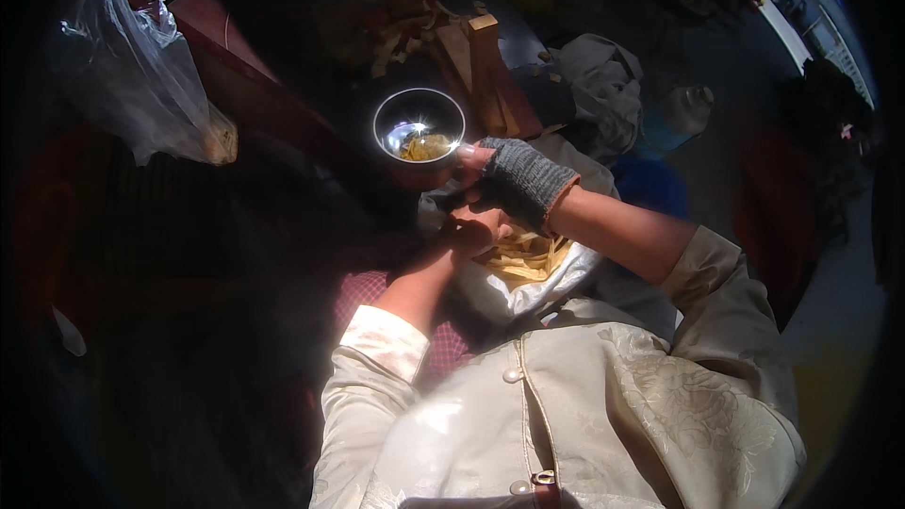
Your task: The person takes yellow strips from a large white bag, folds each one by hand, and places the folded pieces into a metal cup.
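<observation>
My right hand (520, 173), in a grey knitted fingerless glove, grips the near right side of a shiny metal cup or bowl (419, 126) by its rim or handle. Some yellowish pieces (426, 147) lie in the bottom of the vessel. Bare and partly shadowed, my left hand (481, 226) is just below the gloved one, over the mouth of a white bag (498, 291). Yellow strips (530, 254) fill that bag beside it. Whether the left fingers hold anything is hidden.
A clear plastic bag (141, 78) hangs at upper left beside a dark red ledge (276, 102). Beyond the vessel stands a wooden block (485, 63) among scattered pale pieces. A whitish cloth or bag (601, 85), a clear plastic bottle (680, 116) and something blue (650, 184) are on the right.
</observation>
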Tool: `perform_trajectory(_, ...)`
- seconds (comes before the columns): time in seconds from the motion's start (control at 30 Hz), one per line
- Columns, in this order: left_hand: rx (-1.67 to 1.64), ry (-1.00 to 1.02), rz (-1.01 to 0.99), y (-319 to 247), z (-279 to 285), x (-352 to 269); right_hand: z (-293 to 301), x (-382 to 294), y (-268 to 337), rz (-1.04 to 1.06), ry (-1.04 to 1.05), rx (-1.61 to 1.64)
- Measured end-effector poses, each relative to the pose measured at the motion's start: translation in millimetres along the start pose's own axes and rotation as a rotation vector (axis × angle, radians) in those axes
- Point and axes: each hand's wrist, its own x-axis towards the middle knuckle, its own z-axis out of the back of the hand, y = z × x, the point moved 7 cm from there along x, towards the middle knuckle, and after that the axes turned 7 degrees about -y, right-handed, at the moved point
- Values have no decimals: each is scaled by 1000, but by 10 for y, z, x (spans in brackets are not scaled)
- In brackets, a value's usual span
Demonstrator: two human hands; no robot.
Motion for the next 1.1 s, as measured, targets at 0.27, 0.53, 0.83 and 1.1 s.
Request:
perform_trajectory(0.27,121,52,-305,177,-344,159,985,-432,225,91,-135,-200)
perform_trajectory(0.53,-100,116,40,214,-410,202,2080,-171,54,88,-412,-3)
perform_trajectory(0.83,-24,186,111,291,-549,295,2440,264,-17,138,-386,165)
perform_trajectory(1.1,-42,160,131,275,-593,377,2306,724,82,47,-342,113)
